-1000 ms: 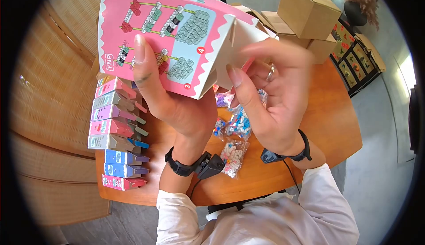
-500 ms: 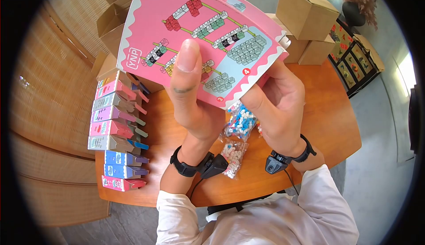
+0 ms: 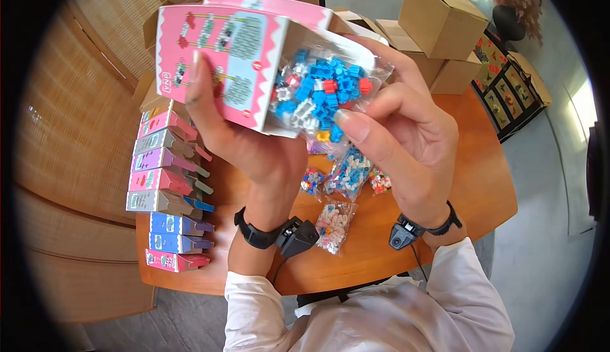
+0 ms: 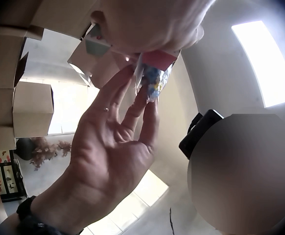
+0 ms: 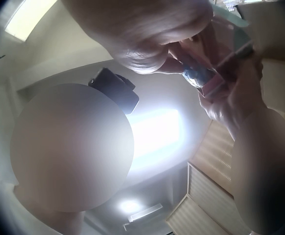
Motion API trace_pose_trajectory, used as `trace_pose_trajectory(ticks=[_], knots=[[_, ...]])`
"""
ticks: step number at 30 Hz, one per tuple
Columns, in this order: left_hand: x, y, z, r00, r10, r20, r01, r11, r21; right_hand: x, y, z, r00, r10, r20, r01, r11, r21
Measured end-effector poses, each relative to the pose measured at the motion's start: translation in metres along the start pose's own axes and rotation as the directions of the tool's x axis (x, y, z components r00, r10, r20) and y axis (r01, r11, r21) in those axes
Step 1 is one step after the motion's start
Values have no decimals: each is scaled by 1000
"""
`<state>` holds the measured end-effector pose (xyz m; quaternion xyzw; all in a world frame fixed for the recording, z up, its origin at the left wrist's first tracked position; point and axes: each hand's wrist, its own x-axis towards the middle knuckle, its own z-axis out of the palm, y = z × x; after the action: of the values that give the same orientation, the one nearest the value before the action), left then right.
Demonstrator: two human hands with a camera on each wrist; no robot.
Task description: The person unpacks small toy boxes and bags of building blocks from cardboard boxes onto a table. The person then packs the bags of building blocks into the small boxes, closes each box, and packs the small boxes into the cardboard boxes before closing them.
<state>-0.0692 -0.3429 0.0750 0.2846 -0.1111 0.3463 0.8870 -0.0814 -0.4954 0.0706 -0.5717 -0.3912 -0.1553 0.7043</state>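
My left hand (image 3: 260,148) holds a pink toy-brick box (image 3: 270,88), its thumb lying along the printed face with diagrams. The box's open end faces right. A clear bag (image 3: 327,94) of blue, white, red and yellow bricks sticks out of that end. Thumb and fingers of my right hand (image 3: 416,142) pinch the bag's right side. In the left wrist view the right hand (image 4: 113,152) reaches up to the bag (image 4: 157,81). Part of the bag is hidden inside the box and behind the fingers.
Several bags of bricks (image 3: 335,225) lie on the wooden table (image 3: 470,187) below the hands. A row of small opened boxes (image 3: 155,183) lines the left edge. Cardboard boxes (image 3: 441,18) stand at the back, with a dark vase (image 3: 508,18) beyond.
The right hand was at the box's open end, then hidden partly behind the box. Now the brick bag shows outside the opening, pinched by that hand. The box has swung back left.
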Motion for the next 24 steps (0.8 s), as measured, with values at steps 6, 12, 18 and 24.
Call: trace_pose_trajectory(ticks=[6,12,18,24], knots=[[16,20,-7,994,79,76,-74,995,-65,0,-12,-54,976,216,-17,-205,946,250],[26,34,-14,989,144,13,-144,990,0,-24,32,-127,911,313,-269,-324,946,2],[16,34,-8,995,100,10,-99,994,-55,-61,94,-168,774,507,-380,-606,767,-211],[-12,40,6,997,13,82,2,983,-184,-90,103,-175,870,402,-286,-418,290,-861]])
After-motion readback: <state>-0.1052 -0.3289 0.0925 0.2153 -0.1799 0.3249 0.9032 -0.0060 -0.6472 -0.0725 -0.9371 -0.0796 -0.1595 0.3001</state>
